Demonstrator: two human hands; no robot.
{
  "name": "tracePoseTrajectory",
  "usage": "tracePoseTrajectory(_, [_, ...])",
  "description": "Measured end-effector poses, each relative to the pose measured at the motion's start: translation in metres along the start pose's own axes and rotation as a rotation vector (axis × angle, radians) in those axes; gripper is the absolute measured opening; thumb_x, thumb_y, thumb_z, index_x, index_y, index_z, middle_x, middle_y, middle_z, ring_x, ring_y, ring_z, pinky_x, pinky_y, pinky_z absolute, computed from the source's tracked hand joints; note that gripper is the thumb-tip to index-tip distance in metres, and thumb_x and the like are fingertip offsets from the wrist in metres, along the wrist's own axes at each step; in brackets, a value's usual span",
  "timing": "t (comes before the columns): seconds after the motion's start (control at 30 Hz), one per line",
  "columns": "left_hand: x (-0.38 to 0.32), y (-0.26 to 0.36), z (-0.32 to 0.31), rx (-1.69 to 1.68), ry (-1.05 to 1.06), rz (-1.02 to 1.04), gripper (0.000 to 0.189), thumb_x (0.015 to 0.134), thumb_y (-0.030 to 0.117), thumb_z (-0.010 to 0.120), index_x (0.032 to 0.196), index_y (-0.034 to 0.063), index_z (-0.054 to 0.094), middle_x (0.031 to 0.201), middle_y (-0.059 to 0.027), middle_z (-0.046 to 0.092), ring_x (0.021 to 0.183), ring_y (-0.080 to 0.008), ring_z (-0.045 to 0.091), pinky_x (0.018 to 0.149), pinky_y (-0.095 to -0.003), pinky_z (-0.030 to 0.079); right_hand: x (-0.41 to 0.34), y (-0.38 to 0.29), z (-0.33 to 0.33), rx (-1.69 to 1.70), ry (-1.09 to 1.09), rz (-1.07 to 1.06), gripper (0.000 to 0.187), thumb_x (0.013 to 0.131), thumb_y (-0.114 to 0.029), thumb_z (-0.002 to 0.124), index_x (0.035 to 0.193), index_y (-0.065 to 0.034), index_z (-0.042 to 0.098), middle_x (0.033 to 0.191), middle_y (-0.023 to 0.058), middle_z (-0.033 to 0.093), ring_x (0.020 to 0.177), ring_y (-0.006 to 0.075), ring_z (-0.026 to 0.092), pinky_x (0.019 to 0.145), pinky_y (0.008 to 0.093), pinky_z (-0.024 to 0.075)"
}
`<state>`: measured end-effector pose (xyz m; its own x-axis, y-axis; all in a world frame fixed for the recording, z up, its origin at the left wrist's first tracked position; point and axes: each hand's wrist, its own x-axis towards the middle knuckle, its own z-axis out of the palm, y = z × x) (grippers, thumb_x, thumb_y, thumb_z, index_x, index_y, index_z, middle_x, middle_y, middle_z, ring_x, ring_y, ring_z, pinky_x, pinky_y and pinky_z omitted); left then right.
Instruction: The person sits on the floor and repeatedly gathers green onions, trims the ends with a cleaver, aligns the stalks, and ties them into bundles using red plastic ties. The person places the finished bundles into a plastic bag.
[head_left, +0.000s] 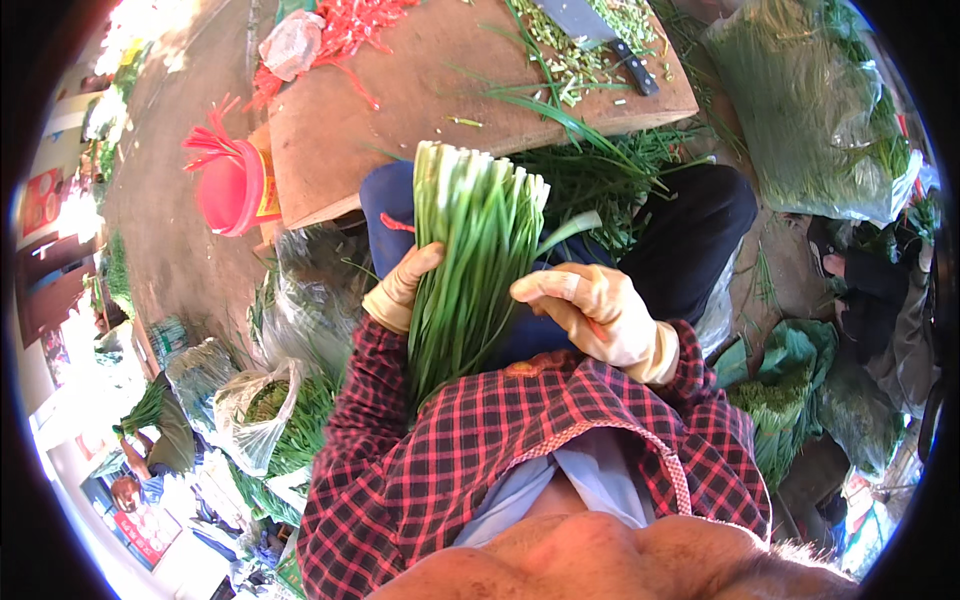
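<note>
My left hand (406, 289), in a pale glove, is closed around a thick bunch of green garlic chives (474, 262), cut white ends up, over my lap. Just right of the bunch is my gloved right hand (592, 311), fingers curled, with a bit of red tie (598, 330) showing at its palm. One loose leaf (571, 231) sticks out from the bunch. Another red tie end (396, 223) shows at the bunch's left side. Beyond, a cleaver (592, 34) lies on a wooden board (420, 97) among chopped stem ends (574, 79).
Red ties (352, 34) lie under a stone (292, 45) on the board. A red plastic container (229, 191) holds more ties. Loose greens (600, 165) lie between my knees. Bagged greens (802, 120) stand at right, more bags (259, 412) at left. Another person (139, 480) is at far left.
</note>
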<state>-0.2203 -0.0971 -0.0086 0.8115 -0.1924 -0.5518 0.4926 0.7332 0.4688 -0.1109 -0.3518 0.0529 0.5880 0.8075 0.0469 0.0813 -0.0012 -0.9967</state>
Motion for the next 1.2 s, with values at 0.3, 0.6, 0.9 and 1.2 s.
tracePoseTrajectory(0.3, [0.056, 0.211, 0.099, 1.312, -0.032, 0.265, 0.046, 0.078, 0.030, 0.080, 0.110, -0.0012, 0.070, 0.088, -0.0077, 0.071, 0.079, -0.0059, 0.061, 0.076, -0.0285, 0.051, 0.126, 0.002, -0.019, -0.573, 0.274, -0.437, 0.025, 0.077, 0.004, 0.065, 0.095, -0.0123, 0.070, 0.077, 0.0075, 0.068, 0.066, 0.0280, 0.066, 0.061, 0.0361, 0.0524])
tracePoseTrajectory(0.6, [0.190, 0.190, 0.044, 1.884, 0.300, 0.201, 0.090, 0.064, 0.045, 0.082, 0.137, 0.0020, 0.052, 0.127, -0.0203, 0.065, 0.117, -0.0324, 0.063, 0.100, -0.0399, 0.048, 0.181, 0.139, -0.031, -0.599, 0.593, -0.142, 0.023, 0.085, -0.004, 0.065, 0.101, -0.0174, 0.071, 0.072, 0.0114, 0.066, 0.066, 0.0327, 0.067, 0.060, 0.0402, 0.0524])
tracePoseTrajectory(0.9, [0.175, 0.174, 0.058, 2.045, 0.335, 0.212, 0.124, 0.055, 0.044, 0.092, 0.151, -0.0032, 0.028, 0.133, -0.0200, 0.060, 0.123, -0.0361, 0.058, 0.103, -0.0419, 0.047, 0.181, 0.127, -0.028, 0.284, 0.645, -0.004, 0.031, 0.084, 0.003, 0.075, 0.112, -0.0090, 0.069, 0.082, 0.0001, 0.069, 0.074, 0.0088, 0.062, 0.070, 0.0266, 0.0514])
tracePoseTrajectory(1.2, [0.196, 0.170, 0.048, 2.004, 0.376, 0.214, 0.084, 0.059, 0.030, 0.090, 0.130, 0.0018, 0.055, 0.116, -0.0228, 0.068, 0.112, -0.0357, 0.064, 0.095, -0.0423, 0.052, 0.205, 0.107, -0.029, 0.079, 0.560, -0.138, 0.028, 0.083, -0.002, 0.076, 0.108, -0.0041, 0.066, 0.081, -0.0004, 0.066, 0.072, 0.0074, 0.058, 0.070, 0.0268, 0.0508])
